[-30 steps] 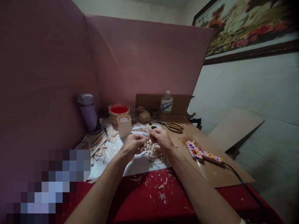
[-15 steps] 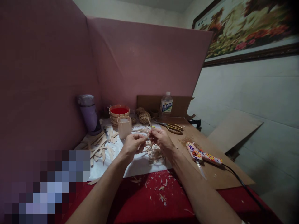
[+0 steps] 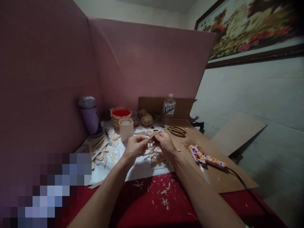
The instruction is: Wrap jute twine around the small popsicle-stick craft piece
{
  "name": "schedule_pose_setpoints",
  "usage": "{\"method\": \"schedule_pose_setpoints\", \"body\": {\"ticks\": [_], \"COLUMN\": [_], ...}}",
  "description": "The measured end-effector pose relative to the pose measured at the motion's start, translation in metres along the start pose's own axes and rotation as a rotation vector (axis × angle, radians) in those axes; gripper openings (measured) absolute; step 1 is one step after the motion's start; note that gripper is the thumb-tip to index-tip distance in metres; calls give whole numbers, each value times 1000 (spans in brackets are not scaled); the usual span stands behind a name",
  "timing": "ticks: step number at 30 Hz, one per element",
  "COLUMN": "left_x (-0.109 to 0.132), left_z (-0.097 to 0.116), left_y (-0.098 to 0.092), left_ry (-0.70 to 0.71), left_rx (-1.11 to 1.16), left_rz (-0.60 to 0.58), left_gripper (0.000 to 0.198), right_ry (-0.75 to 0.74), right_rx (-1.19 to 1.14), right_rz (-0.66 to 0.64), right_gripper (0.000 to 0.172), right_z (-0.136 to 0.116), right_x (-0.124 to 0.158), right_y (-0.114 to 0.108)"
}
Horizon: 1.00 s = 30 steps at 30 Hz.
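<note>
Two bare hands meet over the table from where I stand: the left hand and the right hand are close together, fingertips of each pinched on a thin tan strand, whose ends I cannot follow because the fingers cover much of it. Just below lies a loose, stringy tangle of fibre, partly hidden by the right hand, on smooth white paper. Beyond the right fingers, a yellow-and-black object is too covered to identify. Near the left hand stands a small, pale cup of upright wooden slats; it partly blocks a wider, red-lined basket. Behind them sits a rough ball of twine. Flat wooden sticks lie heaped to the left; to the right, scissors and a flower-patterned glue gun rest on brown cardboard. Coarse colour blocks mask the lower left.
</note>
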<state>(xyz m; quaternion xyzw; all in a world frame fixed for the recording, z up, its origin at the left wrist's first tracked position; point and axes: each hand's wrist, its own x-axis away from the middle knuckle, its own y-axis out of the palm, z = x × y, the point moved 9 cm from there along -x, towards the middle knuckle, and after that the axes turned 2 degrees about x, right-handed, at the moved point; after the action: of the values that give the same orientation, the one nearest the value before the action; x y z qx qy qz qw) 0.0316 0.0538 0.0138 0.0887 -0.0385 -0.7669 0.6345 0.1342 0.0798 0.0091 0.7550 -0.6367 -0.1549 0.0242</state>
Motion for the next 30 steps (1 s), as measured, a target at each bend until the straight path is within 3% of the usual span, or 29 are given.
{"method": "schedule_pose_setpoints", "body": {"ticks": [7,12,18,24,30], "left_x": [1,5,8,3,1], "left_z": [-15,-20,-25,-30,-32], "left_y": [9,19,25,23,17], "left_ry": [-110,-155,-174,-153,-147], "left_rx": [57,98,142,131,77], "left_rz": [-146,-234,-249,-191,-154], "left_gripper": [26,23,18,24,24], "right_ry": [51,-8,-23,51,67], "right_rx": [-89,-7,107,-34,-67], "right_rz": [-6,-10,18,-64,42], "right_gripper": [30,29,32,33,31], "right_z": [7,8,9,15,12], "right_x": [-1,-1,0,-2,-3], "right_y": [-3,-2,-4,0,-10]}}
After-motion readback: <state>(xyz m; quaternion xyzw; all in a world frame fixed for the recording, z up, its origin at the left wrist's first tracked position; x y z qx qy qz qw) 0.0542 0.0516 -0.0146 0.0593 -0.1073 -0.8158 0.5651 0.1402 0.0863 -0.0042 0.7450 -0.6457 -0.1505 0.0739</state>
